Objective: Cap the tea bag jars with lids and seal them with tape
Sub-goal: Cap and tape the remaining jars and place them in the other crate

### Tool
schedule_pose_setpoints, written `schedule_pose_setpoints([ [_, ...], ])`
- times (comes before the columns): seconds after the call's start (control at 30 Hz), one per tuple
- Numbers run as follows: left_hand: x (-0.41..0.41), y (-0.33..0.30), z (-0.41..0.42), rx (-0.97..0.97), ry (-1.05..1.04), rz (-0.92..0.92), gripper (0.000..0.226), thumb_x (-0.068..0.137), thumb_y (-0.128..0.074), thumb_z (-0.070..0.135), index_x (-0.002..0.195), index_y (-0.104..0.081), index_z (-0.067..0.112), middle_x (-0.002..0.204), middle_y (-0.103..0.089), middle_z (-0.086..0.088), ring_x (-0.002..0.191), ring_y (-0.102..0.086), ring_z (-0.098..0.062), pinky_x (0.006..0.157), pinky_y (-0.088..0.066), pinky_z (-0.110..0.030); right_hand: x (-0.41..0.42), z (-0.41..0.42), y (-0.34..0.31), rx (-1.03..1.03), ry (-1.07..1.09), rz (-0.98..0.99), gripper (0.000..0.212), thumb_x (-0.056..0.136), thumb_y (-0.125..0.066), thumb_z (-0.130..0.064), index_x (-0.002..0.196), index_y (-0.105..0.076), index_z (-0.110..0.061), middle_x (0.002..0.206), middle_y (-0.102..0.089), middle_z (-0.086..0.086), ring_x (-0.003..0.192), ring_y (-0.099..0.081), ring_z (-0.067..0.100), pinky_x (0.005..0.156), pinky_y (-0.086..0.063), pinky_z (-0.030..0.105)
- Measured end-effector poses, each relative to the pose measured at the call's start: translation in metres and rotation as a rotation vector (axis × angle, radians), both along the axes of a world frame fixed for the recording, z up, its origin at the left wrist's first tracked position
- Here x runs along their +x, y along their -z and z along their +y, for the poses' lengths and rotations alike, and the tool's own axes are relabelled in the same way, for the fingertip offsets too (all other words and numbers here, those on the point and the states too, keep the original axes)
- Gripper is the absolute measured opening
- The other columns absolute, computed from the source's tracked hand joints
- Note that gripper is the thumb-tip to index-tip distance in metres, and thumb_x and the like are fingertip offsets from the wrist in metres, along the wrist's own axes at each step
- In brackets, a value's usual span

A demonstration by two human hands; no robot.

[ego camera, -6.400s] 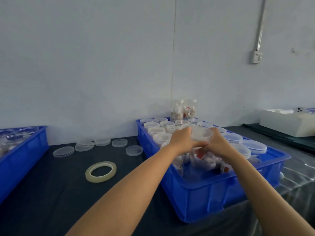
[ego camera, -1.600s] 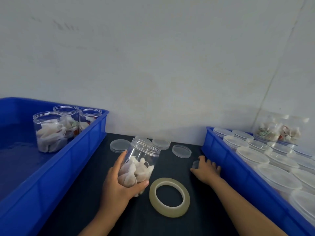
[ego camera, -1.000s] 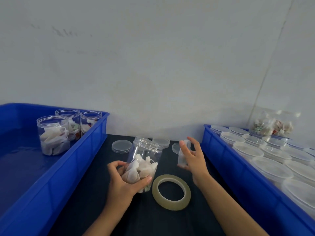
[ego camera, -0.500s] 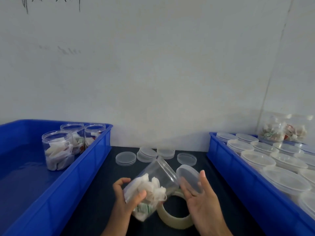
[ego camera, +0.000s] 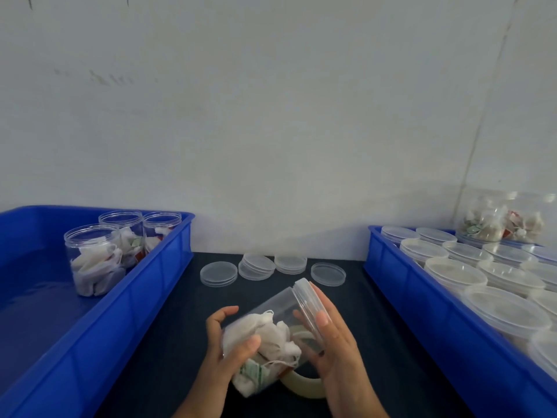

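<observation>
The left hand (ego camera: 232,351) has its grip clamped round the lower body of a clear tea bag jar (ego camera: 271,333), thumb in front and fingers behind, holding it tilted above the middle of the dark table (ego camera: 355,312) with its mouth turned up and to the right. That tilt presents the mouth to the right hand (ego camera: 334,342), whose fingers lie straight and pressed against the clear lid (ego camera: 310,309) now sitting on the rim, probably to push it home. Whether the lid is fully seated I cannot tell.

The tape roll (ego camera: 304,386) lies under the jar at the table's near edge, handy for sealing. Spare lids (ego camera: 256,267) wait along the far edge. Uncapped jars (ego camera: 93,260) stand in the left blue bin (ego camera: 144,297); capped jars (ego camera: 452,267) fill the right blue bin (ego camera: 422,321).
</observation>
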State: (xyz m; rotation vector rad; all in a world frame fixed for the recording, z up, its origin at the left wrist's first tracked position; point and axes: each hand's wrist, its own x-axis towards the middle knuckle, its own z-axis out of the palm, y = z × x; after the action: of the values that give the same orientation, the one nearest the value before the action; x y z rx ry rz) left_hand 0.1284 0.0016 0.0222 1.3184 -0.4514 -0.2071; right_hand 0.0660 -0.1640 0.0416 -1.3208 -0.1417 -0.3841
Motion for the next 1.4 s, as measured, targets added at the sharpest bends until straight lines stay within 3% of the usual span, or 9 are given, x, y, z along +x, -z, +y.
schedule_pose_setpoints([
  [0.13, 0.005, -0.001, 0.007, -0.049, 0.068, 0.139, 0.085, 0.043, -0.077, 0.043, 0.120, -0.052, 0.018, 0.116, -0.064, -0.018, 0.098, -0.068, -0.031, 0.081, -0.056, -0.045, 0.000, -0.004, -0.001, -0.144, -0.034, -0.047, 0.061, 0.077, -0.070, -0.051, 0.134, -0.053, -0.043, 0.143, -0.050, -0.008, 0.127, -0.054, 0.026, 0.106, -0.043, 0.048],
  [0.27, 0.011, -0.008, 0.007, -0.014, 0.072, 0.198, 0.107, 0.036, -0.079, 0.029, 0.134, -0.044, 0.006, 0.126, -0.059, -0.022, 0.113, -0.060, -0.040, 0.084, -0.054, -0.047, -0.001, -0.015, -0.002, -0.302, -0.040, -0.031, 0.066, 0.077, -0.066, -0.058, 0.138, -0.045, -0.048, 0.144, -0.046, -0.019, 0.132, -0.047, 0.011, 0.110, -0.036, 0.048],
  [0.43, 0.005, -0.006, 0.011, -0.059, 0.089, 0.146, 0.094, 0.042, -0.081, 0.043, 0.127, -0.040, 0.041, 0.126, -0.053, -0.007, 0.106, -0.064, -0.026, 0.083, -0.054, -0.039, 0.004, -0.020, -0.014, -0.353, -0.103, 0.090, 0.068, 0.092, -0.057, -0.044, 0.147, -0.017, -0.052, 0.139, -0.053, -0.013, 0.123, -0.054, 0.004, 0.100, -0.044, 0.029],
  [0.57, -0.002, -0.003, 0.003, -0.030, 0.117, -0.003, 0.097, 0.043, -0.081, 0.043, 0.128, -0.035, 0.043, 0.112, -0.058, -0.005, 0.092, -0.069, -0.009, 0.074, -0.055, -0.020, -0.001, -0.011, -0.016, -0.274, 0.013, 0.154, 0.077, 0.054, -0.061, -0.087, 0.126, -0.045, -0.064, 0.132, -0.057, -0.014, 0.123, -0.055, 0.008, 0.104, -0.047, 0.041],
  [0.67, 0.001, -0.005, -0.008, -0.056, 0.038, 0.002, 0.092, 0.029, -0.076, 0.035, 0.116, -0.047, 0.026, 0.101, -0.057, -0.008, 0.079, -0.067, -0.014, 0.063, -0.053, -0.016, -0.008, -0.002, -0.012, -0.321, 0.153, 0.083, 0.050, 0.068, -0.045, -0.079, 0.115, -0.054, -0.065, 0.126, -0.059, -0.018, 0.117, -0.057, 0.002, 0.101, -0.048, 0.038],
  [0.83, 0.001, -0.010, 0.007, -0.121, 0.215, 0.219, 0.082, 0.044, -0.081, 0.026, 0.122, -0.054, 0.028, 0.121, -0.060, -0.017, 0.093, -0.069, -0.041, 0.080, -0.053, -0.059, -0.011, 0.005, -0.013, -0.457, 0.205, -0.063, 0.037, 0.087, -0.039, -0.055, 0.122, -0.048, -0.065, 0.119, -0.055, -0.025, 0.115, -0.053, -0.006, 0.095, -0.043, 0.017],
  [1.0, -0.003, -0.022, 0.012, -0.045, 0.246, 0.253, 0.080, 0.048, -0.079, 0.033, 0.123, -0.055, 0.022, 0.109, -0.069, -0.019, 0.079, -0.071, -0.037, 0.041, -0.048, -0.032, -0.011, 0.004, -0.012, -0.560, 0.229, -0.191, 0.050, 0.086, -0.036, -0.069, 0.135, -0.040, -0.058, 0.129, -0.049, -0.022, 0.126, -0.049, 0.007, 0.100, -0.040, 0.027],
  [1.2, -0.007, -0.035, 0.017, 0.129, 0.311, 0.302, 0.049, 0.060, -0.070, 0.051, 0.097, -0.077, 0.018, 0.086, -0.072, -0.014, 0.068, -0.066, -0.023, 0.047, -0.042, -0.026, -0.010, 0.003, -0.010, -0.495, 0.229, -0.161, 0.047, 0.083, -0.035, -0.070, 0.128, -0.043, -0.063, 0.128, -0.054, -0.023, 0.123, -0.054, 0.008, 0.104, -0.045, 0.040],
  [1.4, -0.002, -0.038, 0.026, 0.038, 0.624, 0.704, 0.058, 0.075, -0.063, 0.053, 0.111, -0.072, 0.009, 0.101, -0.065, -0.022, 0.072, -0.065, -0.036, 0.038, -0.044, -0.022, -0.008, 0.007, -0.016, -0.647, 0.298, -0.323, 0.047, 0.093, -0.034, -0.060, 0.136, -0.048, -0.045, 0.130, -0.051, -0.012, 0.118, -0.055, 0.019, 0.092, -0.046, 0.019],
])
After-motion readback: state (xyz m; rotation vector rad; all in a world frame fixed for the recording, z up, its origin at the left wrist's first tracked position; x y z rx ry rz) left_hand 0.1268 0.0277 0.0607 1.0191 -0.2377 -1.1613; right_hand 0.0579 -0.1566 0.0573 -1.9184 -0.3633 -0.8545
